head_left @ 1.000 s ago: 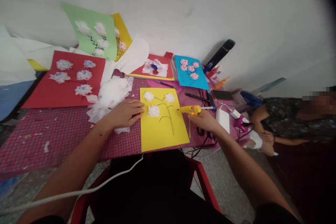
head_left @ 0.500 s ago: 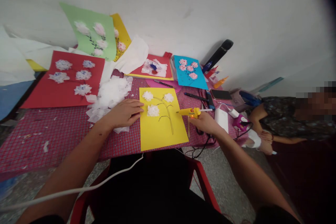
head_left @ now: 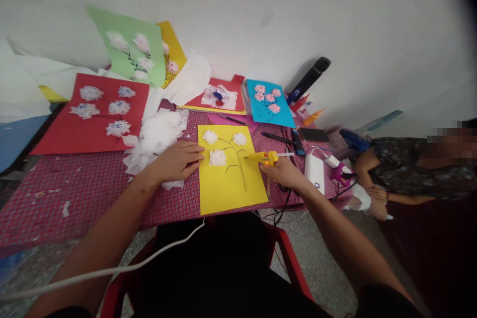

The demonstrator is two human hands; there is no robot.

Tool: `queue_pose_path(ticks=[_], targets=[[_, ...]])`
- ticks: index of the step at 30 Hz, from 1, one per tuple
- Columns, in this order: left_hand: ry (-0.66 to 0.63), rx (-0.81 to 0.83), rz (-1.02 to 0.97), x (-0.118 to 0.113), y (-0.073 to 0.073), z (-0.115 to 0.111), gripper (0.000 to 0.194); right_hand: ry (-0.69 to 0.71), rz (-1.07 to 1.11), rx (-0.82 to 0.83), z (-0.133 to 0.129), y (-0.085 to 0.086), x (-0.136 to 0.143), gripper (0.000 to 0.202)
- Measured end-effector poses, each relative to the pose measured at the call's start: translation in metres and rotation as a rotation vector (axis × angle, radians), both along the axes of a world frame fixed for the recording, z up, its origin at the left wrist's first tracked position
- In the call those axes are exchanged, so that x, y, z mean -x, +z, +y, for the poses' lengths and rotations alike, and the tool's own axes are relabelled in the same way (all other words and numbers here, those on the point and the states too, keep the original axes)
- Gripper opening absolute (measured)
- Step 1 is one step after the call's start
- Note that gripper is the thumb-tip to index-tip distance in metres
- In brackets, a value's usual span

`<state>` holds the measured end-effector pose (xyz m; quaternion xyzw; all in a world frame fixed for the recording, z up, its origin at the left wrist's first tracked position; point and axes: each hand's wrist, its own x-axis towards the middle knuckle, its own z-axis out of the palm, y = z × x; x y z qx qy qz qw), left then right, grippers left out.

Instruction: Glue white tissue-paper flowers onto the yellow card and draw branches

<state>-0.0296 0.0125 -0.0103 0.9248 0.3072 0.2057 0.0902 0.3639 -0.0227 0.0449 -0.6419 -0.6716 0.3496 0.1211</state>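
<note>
A yellow sheet lies on the checked tablecloth, with a drawn branching stem and three white paper flowers, one of them below the other two. My left hand rests flat at the sheet's left edge, fingers stretched out and fingertips touching it. In my right hand is a yellow glue gun with a glowing orange light and a white stick at its back. Its nozzle points left, over the sheet near the upper stem. A pile of white tissue pieces sits beyond my left hand.
Red, green and blue flower sheets stand or lie around. Pens, a phone, a white power bank and cables are at the right. A person sits beyond. A white cable crosses in front.
My right hand has moved left with the glue gun, bringing the nozzle from the sheet's right part closer to the stem. My left hand has stayed in place.
</note>
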Motion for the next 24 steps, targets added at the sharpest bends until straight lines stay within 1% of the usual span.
queue_pose_path(ticks=[5, 8, 15, 24], targets=[[-0.001, -0.016, 0.026, 0.001, -0.002, 0.001, 0.027, 0.011, -0.064, -0.037, 0.008, -0.002, -0.001, 0.025], [-0.005, -0.014, 0.023, 0.001, -0.002, 0.001, 0.027, -0.015, -0.115, -0.036, 0.009, 0.000, -0.002, 0.027], [-0.003, 0.007, 0.001, 0.000, -0.001, 0.000, 0.026, -0.038, -0.178, -0.024, 0.004, 0.007, -0.006, 0.019], [-0.003, -0.020, 0.017, 0.000, -0.003, 0.001, 0.026, -0.044, -0.230, 0.011, -0.004, 0.015, -0.007, 0.017]])
